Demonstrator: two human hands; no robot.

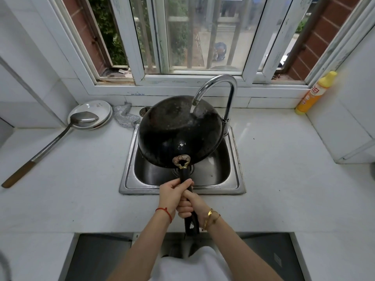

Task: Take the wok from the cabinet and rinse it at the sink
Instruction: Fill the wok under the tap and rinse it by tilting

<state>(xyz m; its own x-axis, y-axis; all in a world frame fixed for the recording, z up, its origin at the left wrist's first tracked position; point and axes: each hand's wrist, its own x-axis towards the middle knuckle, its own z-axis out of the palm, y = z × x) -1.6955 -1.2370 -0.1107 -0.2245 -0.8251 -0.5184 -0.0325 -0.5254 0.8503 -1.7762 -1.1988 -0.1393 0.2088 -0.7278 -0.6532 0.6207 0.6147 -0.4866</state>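
The wok [178, 130] sits over the sink [233, 179], under the faucet [221, 86]. Plates [101, 110] and spatula [50, 142] lie left on the counter [284, 169]; bottle [314, 94] far right.

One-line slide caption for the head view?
Both hands, left hand and right hand, grip the wok handle, bottom up under the running faucet.

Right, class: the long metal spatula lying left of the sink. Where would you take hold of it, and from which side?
Grip the spatula by its wooden handle end, the part nearest the person, coming from above. Its blade rests in the white plate, while the handle lies flat on the counter with open space around it, so that end looks easiest to close a hand round.
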